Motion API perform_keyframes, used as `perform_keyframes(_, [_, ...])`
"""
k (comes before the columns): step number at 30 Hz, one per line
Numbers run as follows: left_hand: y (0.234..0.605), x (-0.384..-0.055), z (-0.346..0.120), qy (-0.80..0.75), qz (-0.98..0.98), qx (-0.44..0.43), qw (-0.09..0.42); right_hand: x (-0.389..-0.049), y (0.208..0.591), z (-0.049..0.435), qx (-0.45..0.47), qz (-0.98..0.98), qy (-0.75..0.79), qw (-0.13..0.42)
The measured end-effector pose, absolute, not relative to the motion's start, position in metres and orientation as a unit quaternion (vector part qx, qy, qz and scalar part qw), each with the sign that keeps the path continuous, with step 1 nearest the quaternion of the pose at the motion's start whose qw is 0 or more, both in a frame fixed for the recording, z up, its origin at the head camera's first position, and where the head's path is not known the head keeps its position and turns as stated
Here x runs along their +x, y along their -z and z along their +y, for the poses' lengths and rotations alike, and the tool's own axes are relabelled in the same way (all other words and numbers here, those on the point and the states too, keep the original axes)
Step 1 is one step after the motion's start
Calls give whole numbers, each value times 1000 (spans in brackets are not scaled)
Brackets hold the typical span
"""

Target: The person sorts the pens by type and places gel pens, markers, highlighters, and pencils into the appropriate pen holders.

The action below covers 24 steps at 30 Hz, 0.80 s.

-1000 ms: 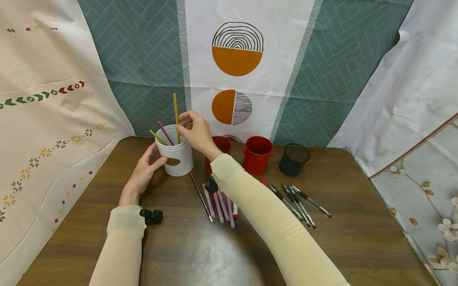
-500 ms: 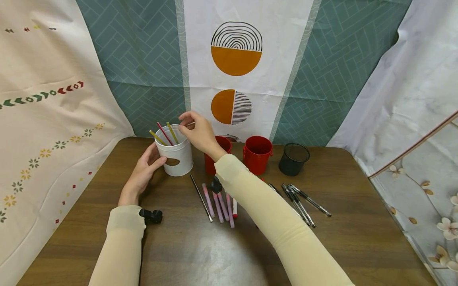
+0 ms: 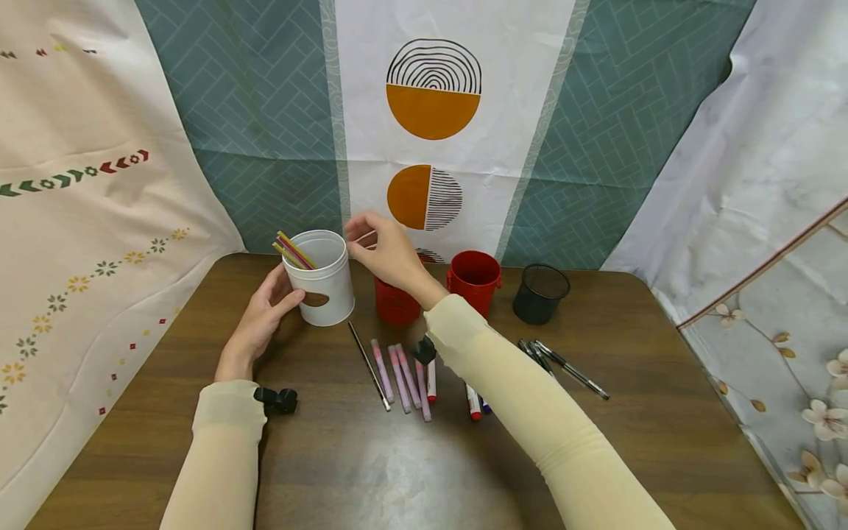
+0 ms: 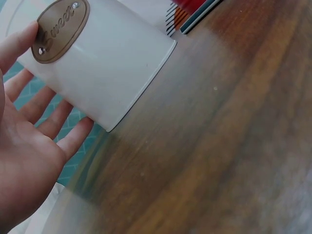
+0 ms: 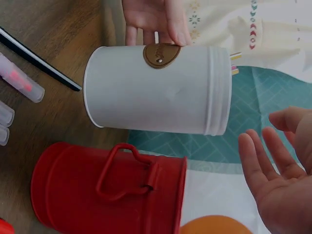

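A white metal pen holder [image 3: 327, 298] with a brown "Sweet" label stands at the back left. Yellow and red pencils [image 3: 291, 250] lean together over its left rim. My left hand [image 3: 258, 316] holds the pen holder's left side; in the left wrist view the thumb touches the label [image 4: 61, 31] and the fingers reach behind. To the right of the rim my right hand [image 3: 391, 254] hangs in the air, apart from the holder. The right wrist view shows that hand [image 5: 282, 168] with loosely bent fingers and nothing in them.
Two red pails, a nearer-left one [image 3: 396, 303] and another [image 3: 474, 294], stand right of the holder. A black mesh cup [image 3: 538, 302] follows. In front lie a black pencil [image 3: 368, 366], several pink-purple pens [image 3: 404, 379], red-capped markers [image 3: 473, 401] and black pens [image 3: 573, 370].
My right hand let go of a yellow pencil, which dropped into the pen holder and leaned left beside the others. That hand then moved right, away from the rim. The left hand stayed put.
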<state>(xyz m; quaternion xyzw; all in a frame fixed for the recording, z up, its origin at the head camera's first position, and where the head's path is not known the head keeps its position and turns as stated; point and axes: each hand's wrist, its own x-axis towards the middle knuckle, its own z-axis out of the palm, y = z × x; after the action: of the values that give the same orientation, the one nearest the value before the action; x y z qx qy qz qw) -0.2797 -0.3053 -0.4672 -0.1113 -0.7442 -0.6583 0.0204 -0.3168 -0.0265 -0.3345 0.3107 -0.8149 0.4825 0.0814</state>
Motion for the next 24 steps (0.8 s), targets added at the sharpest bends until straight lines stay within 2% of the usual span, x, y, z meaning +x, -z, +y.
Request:
perform_keyframes(11, [467, -280, -305, 658, -744, -112, 20, -292, 326, -9, 348, -831, -429, 67])
perform_keyframes(24, [469, -280, -306, 657, -745, -113, 21, -265, 342, 2, 322, -865, -379, 64])
